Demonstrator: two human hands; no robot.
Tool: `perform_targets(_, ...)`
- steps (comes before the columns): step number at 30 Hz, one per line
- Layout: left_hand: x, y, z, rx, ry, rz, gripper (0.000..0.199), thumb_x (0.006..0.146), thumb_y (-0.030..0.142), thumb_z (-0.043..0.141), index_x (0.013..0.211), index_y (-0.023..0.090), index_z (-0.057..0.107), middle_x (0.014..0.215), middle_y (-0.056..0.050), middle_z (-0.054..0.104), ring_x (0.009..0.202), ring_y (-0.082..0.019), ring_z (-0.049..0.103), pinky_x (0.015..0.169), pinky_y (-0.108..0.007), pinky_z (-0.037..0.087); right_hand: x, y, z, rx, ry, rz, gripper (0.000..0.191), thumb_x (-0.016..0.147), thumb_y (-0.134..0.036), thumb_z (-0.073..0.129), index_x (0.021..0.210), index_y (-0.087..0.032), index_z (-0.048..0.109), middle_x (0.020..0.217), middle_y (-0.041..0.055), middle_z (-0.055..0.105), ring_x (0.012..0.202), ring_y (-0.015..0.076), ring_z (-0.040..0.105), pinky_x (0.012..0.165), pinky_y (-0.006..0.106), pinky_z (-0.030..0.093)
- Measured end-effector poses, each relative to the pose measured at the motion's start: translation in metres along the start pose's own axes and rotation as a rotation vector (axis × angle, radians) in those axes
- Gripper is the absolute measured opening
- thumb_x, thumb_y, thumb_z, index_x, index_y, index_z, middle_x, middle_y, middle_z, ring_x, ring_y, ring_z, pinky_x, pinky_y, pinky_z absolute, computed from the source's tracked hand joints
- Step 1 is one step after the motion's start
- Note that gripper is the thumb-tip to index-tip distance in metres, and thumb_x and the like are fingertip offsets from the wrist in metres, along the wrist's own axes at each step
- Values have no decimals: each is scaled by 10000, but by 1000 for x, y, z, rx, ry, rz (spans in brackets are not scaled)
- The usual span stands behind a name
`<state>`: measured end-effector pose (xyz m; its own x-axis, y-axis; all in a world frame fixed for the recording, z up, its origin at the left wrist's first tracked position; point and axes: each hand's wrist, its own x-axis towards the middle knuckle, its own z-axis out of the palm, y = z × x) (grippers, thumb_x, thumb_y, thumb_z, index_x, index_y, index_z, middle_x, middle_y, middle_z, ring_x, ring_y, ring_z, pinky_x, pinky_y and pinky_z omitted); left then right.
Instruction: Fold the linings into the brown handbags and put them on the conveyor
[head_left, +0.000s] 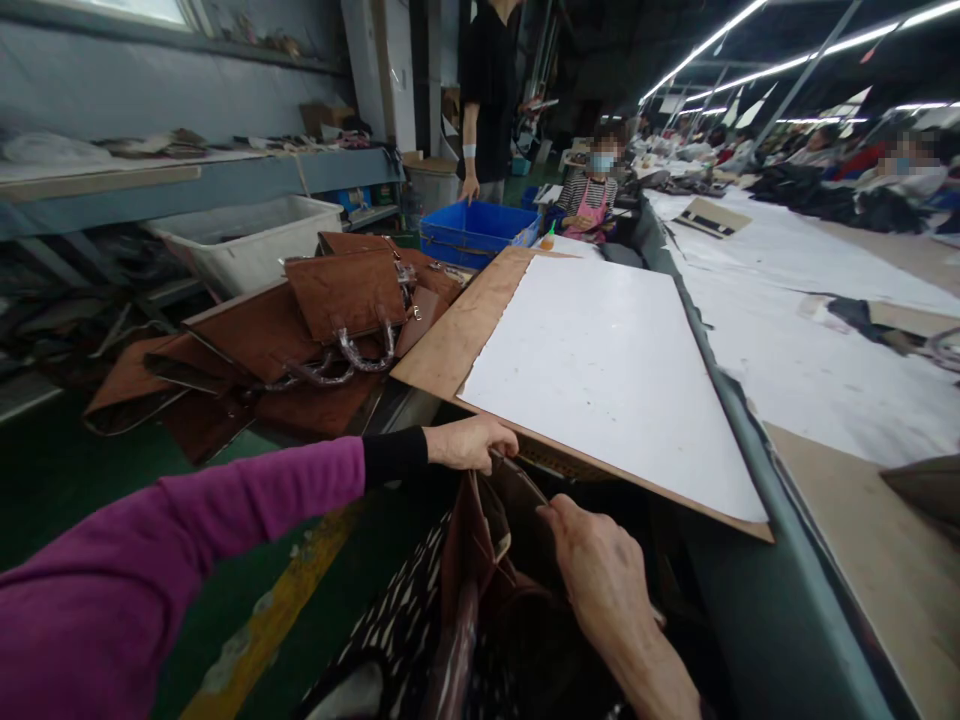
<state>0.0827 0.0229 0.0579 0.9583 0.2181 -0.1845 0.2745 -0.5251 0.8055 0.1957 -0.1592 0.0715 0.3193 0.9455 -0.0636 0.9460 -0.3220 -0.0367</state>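
Note:
A brown handbag (466, 545) is held upright over my lap, its mouth partly spread and a plastic-wrapped handle (459, 640) hanging toward me. My left hand (471, 442) grips the far end of the bag's top edge, fingers closed. On the right side, my right hand (600, 560) pinches the opposite rim between thumb and fingers. The inside of the bag is dark, and its lower part is lost in shadow. Just beyond both hands lies a white sheet (592, 350) on a brown board (442, 350).
Several brown handbags (345, 290) with wrapped handles are heaped at left. Behind them stand a white bin (247, 235) and a blue crate (480, 230), with a standing person (491, 90) beside it. A long table (825, 330) runs along the right. Another person (589, 195) sits farther back.

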Motion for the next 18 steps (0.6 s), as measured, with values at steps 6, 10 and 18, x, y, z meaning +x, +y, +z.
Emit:
perform_targets(6,-1,11,0,283,128,131,280,618,68,567,881,161,550,841,-2,572,763,-152,504,650,-217,350,12,9,5,26,-24,54,248,892,-327,388,730,-241,555,599,34,649,572,196,620,470,271,188)
perform_targets(10,0,4,3,350,148,112,184,687,94,548,851,172,574,859,-3,598,821,-154,527,705,-220,356,16,10,10,27,-38,93,240,884,-350,415,726,-246,563,591,15,640,577,182,611,476,264,201)
perform_targets(18,10,1,11,170,248,-83,273,630,166,654,895,155,586,764,13,609,723,-143,527,636,-209,361,18,10,10,36,-68,101,264,897,-357,394,729,-238,559,609,13,647,592,173,607,484,262,198)
